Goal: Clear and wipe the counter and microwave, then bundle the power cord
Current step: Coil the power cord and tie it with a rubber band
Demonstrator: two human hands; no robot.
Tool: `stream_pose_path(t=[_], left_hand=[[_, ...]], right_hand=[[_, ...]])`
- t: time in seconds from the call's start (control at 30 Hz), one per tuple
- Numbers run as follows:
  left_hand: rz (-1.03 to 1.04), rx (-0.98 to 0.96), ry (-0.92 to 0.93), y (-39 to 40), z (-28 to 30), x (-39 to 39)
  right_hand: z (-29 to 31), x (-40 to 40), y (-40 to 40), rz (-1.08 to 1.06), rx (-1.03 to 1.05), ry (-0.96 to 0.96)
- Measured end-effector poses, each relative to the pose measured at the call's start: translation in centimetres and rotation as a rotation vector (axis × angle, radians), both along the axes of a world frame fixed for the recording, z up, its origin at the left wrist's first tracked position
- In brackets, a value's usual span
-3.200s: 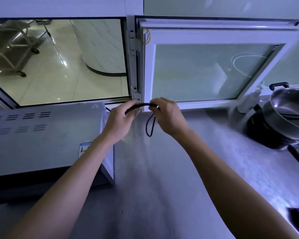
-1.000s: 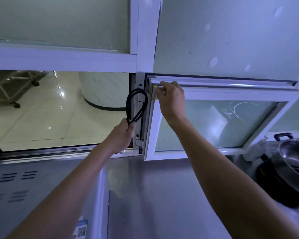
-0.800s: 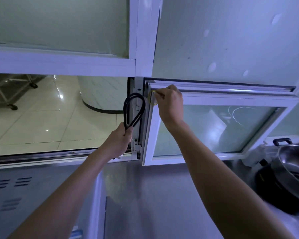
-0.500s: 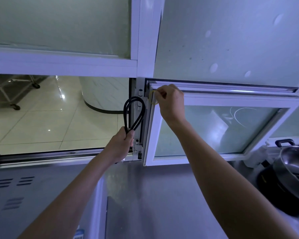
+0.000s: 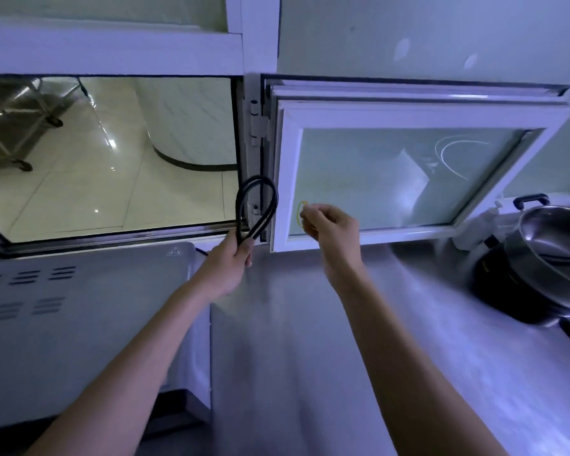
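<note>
- Left hand [image 5: 228, 264]: raised above the counter [image 5: 310, 340], fingers curled round the folded power cord [image 5: 256, 209]. The cord's loop stands upright out of the fist, in front of the window hinge post [image 5: 255, 126].
- A short length of the same cord shows behind the hand, at the rear corner of the microwave [image 5: 79, 324]; where it ends cannot be made out.
- Right hand [image 5: 329, 225]: held in the air in front of the open window sash [image 5: 408, 120], just right of the cord loop and not touching it. Thumb and fingertips pinch a thin yellow rubber band [image 5: 299, 213], which hangs as a small loop to the left of the fingers.
- Microwave: sits on the counter at left, top panel with vent slots facing the camera, a warning triangle at its rear right corner.
- Counter: bare steel surface between microwave and cookware.
- Steel pot [image 5: 553, 258]: at the right edge, tilted, resting on a dark appliance.
- White bottle [image 5: 481, 225]: stands near the sash's lower right corner, beside the pot.
- Left window opening looks onto a tiled floor and a wheeled metal rack [image 5: 17, 120].
</note>
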State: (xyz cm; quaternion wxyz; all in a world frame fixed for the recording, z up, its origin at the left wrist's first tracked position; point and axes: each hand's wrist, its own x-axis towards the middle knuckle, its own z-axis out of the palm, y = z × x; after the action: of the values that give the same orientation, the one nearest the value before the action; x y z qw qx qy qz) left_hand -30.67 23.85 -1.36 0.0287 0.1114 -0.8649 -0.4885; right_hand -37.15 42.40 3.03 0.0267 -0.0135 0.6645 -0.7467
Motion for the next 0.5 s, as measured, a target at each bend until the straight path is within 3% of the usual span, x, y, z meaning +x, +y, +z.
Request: stream_pose_path(t=[0.23,0.5], left_hand=[[-0.073,-0.128,-0.065,1.0,-3.1,1.8],[-0.082,-0.2,-0.086,1.4,-3.3,2.1]], right_hand=[[-4.6,4.8,3.7,0.041,-0.22,-0.317],[-6.3,6.8,4.6,0.118,-0.49,-0.448]])
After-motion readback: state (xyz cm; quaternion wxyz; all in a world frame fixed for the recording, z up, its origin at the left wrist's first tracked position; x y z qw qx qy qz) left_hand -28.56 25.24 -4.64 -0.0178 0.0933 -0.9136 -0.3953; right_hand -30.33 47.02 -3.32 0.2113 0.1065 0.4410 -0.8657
